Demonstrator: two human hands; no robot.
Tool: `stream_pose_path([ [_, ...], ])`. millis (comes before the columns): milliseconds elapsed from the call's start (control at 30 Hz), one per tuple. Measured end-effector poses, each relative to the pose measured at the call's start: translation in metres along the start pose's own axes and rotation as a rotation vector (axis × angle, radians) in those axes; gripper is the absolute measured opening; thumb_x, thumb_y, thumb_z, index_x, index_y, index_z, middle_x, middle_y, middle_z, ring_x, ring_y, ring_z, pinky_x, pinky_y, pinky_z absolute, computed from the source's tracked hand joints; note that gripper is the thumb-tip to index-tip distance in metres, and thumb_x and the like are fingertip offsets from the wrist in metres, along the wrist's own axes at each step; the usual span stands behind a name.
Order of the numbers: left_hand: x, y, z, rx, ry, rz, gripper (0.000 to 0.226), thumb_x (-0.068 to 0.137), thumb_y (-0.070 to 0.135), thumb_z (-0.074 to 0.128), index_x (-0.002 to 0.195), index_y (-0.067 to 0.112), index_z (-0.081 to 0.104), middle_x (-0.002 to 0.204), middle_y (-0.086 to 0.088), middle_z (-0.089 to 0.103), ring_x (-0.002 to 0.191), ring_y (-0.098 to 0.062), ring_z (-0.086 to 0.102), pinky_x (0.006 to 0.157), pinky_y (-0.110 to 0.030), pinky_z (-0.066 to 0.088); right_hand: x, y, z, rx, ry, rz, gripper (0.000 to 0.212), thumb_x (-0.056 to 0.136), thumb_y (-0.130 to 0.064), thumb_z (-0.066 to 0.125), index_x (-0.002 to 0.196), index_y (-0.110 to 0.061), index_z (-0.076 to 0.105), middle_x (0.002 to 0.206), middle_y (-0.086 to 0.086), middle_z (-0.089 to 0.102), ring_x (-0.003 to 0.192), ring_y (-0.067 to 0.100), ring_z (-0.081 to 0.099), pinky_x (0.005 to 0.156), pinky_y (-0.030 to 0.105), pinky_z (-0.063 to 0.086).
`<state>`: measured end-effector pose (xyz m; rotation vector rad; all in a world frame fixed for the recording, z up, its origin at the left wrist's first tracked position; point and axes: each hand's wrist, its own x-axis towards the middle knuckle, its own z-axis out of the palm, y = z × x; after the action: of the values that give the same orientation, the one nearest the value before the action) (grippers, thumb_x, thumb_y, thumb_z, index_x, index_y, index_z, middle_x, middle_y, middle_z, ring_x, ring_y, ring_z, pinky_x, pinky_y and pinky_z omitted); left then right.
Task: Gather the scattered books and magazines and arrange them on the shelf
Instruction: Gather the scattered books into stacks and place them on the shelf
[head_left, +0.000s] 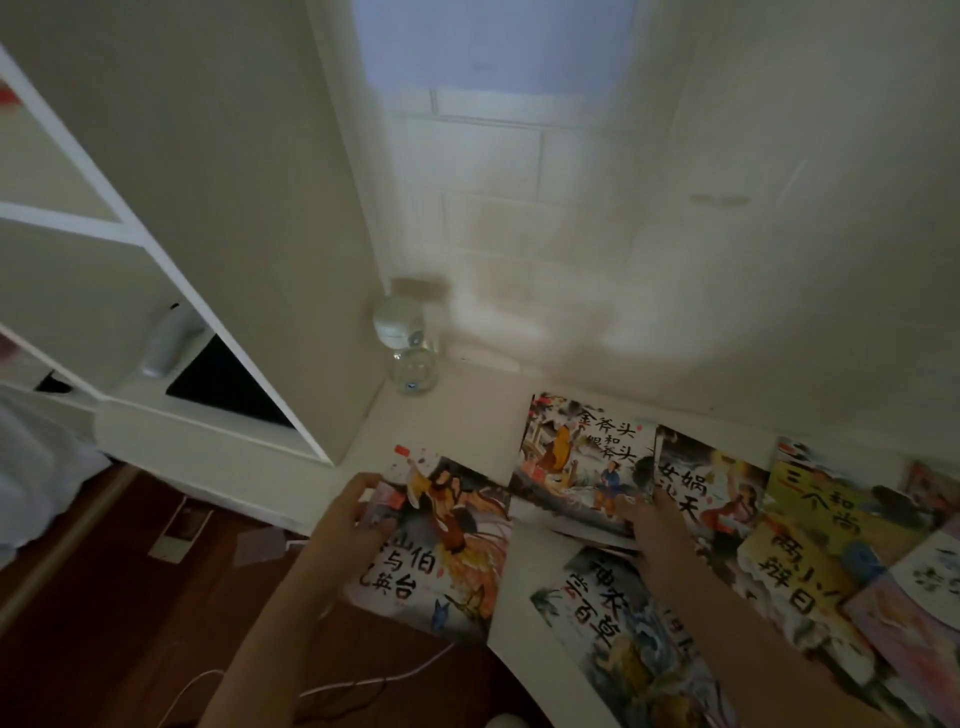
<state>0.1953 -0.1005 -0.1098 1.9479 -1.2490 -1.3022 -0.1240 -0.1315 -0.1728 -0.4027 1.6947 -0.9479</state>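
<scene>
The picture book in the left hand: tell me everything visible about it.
The picture book is a thin paperback with a glossy illustrated cover: robed figures in orange and dark tones, large black Chinese characters at lower left, a small red seal in the top corner. It lies tilted at the desk's edge, overhanging the dark floor. The left hand grips its left edge, fingers curled onto the cover.

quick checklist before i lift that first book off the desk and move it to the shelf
1. Left hand grips the butterfly-lovers book at its left edge: ok.
2. Right hand free to help: not ok, its fingers rest on the axe-story book.
3. Held book clear of neighbours: cannot tell, its right edge meets overlapping books.
4. Glass bottle out of the lifting path: ok, it stands behind, near the wall.
5. Shelf has open compartments: ok.
</scene>
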Motion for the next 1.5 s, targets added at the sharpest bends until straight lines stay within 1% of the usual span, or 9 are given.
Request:
stream_pose_path([
  [167, 0.002, 0.031, -0.023, -0.042, 0.148, 0.073, 0.03, 0.088, 0.007, 0.063, 0.112, 0.023, 0.052, 0.093, -0.009, 0.068, 0.083, -0.033, 0.068, 0.066, -0.041, 0.057, 0.003, 0.001, -0.017, -0.036, 0.002, -0.02, 0.077, 0.085, -0.015, 0.066, 0.15, -0.019, 0.025, 0.154, 0.003, 0.029, 0.137, 0.032, 0.033, 0.11, 0.052, 0.033],
  [267, 0.009, 0.051, 0.007, -0.32, 0.028, 0.021, 0.028, 0.088, 0.005, 0.063, 0.108, 0.023, 0.055, 0.091, -0.012, 0.073, 0.078, -0.033, 0.072, 0.06, -0.042, 0.059, 0.004, 0.004, -0.018, -0.084, -0.037, 0.027, 0.058, 0.078, -0.017, 0.071, 0.133, -0.015, 0.051, 0.138, 0.004, 0.049, 0.124, 0.035, 0.048, 0.104, 0.054, 0.041],
  [467, 0.056, 0.053, 0.122, -0.168, -0.039, 0.128, 0.033, 0.084, 0.01, 0.067, 0.114, 0.022, 0.06, 0.11, -0.008, 0.067, 0.1, -0.028, 0.065, 0.083, -0.045, 0.056, 0.009, 0.012, -0.007, -0.101, -0.023, 0.072, 0.066, 0.078, -0.068, 0.059, 0.106, -0.009, 0.064, 0.105, 0.016, 0.068, 0.1, 0.035, 0.064, 0.093, 0.048, 0.052],
  [667, 0.082, 0.042, 0.145, 0.217, 0.042, 0.189, 0.082, 0.08, 0.035, 0.074, 0.147, 0.012, 0.032, 0.147, -0.011, 0.039, 0.136, -0.026, 0.035, 0.114, -0.037, 0.023, -0.006, 0.013, -0.014, -0.25, -0.154, -0.394, 0.022, 0.091, -0.016, 0.064, 0.107, -0.027, 0.053, 0.102, -0.01, 0.061, 0.095, 0.01, 0.059, 0.087, 0.028, 0.047],
  [867, 0.068, 0.046, 0.099, -0.275, -0.116, 0.371, 0.06, 0.084, 0.015, 0.072, 0.136, 0.021, 0.043, 0.128, 0.011, 0.059, 0.122, -0.008, 0.054, 0.094, -0.021, 0.048, -0.024, -0.004, 0.01, -0.316, -0.155, -0.864, 0.033, 0.095, -0.014, 0.054, 0.125, -0.023, 0.045, 0.096, -0.003, 0.064, 0.084, 0.009, 0.063, 0.075, 0.026, 0.054],
  [1033, 0.071, 0.038, 0.086, -0.13, -0.009, 0.48, 0.054, 0.087, 0.01, 0.068, 0.129, 0.031, 0.041, 0.121, 0.019, 0.056, 0.111, 0.013, 0.052, 0.093, -0.015, 0.043, -0.011, 0.004, 0.032, -0.418, -0.117, -0.854, 0.045, 0.094, -0.025, 0.052, 0.122, 0.008, 0.045, 0.082, -0.013, 0.058, 0.071, -0.009, 0.056, 0.061, 0.01, 0.042],
  [1167, 0.068, 0.032, 0.092, -0.175, -0.048, 0.486, 0.055, 0.087, -0.001, 0.063, 0.122, 0.033, 0.037, 0.115, 0.023, 0.053, 0.102, 0.022, 0.052, 0.081, -0.001, 0.04, -0.01, 0.008, 0.038, -0.304, -0.087, -0.862, 0.019, 0.09, -0.024, 0.059, 0.099, -0.016, 0.044, 0.08, -0.024, 0.055, 0.076, 0.0, 0.058, 0.069, 0.016, 0.045],
  [1367, 0.068, 0.029, 0.105, -0.204, -0.011, 0.493, 0.053, 0.09, -0.004, 0.057, 0.117, 0.035, 0.034, 0.119, 0.019, 0.051, 0.105, 0.02, 0.052, 0.082, -0.001, 0.041, -0.008, 0.018, 0.049, -0.289, -0.062, -0.838, 0.052, 0.092, -0.03, 0.049, 0.127, 0.006, 0.041, 0.078, -0.002, 0.055, 0.069, 0.003, 0.055, 0.061, 0.008, 0.042],
  [1500, 0.077, 0.018, 0.104, -0.143, 0.033, 0.498, 0.044, 0.094, 0.001, 0.054, 0.117, 0.036, 0.039, 0.117, 0.023, 0.054, 0.108, 0.013, 0.052, 0.084, 0.0, 0.038, -0.004, 0.019, 0.049, -0.357, 0.021, -0.833, 0.031, 0.097, -0.018, 0.049, 0.119, 0.003, 0.043, 0.077, 0.0, 0.053, 0.07, 0.005, 0.056, 0.059, 0.013, 0.042],
])
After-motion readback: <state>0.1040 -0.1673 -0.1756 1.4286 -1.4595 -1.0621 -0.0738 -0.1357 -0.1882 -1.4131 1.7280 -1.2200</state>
